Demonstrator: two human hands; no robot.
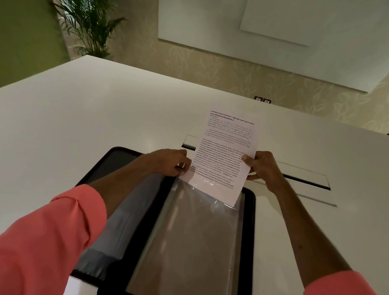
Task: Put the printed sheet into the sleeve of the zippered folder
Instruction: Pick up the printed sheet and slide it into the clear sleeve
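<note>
Both hands, left [171,163] and right [260,165], pinch a white printed sheet [224,150] by its side edges. Its lower corner sits inside the clear plastic sleeve [190,243] of an open black zippered folder [247,225] on the white counter [72,110]. The text is too blurred to read.

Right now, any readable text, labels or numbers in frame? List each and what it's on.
White printed sheet: several paragraphs of black type with a bold, underlined heading, all too blurred to read.
Black zippered folder with clear plastic sleeve: no text visible.
White table: none.
</note>
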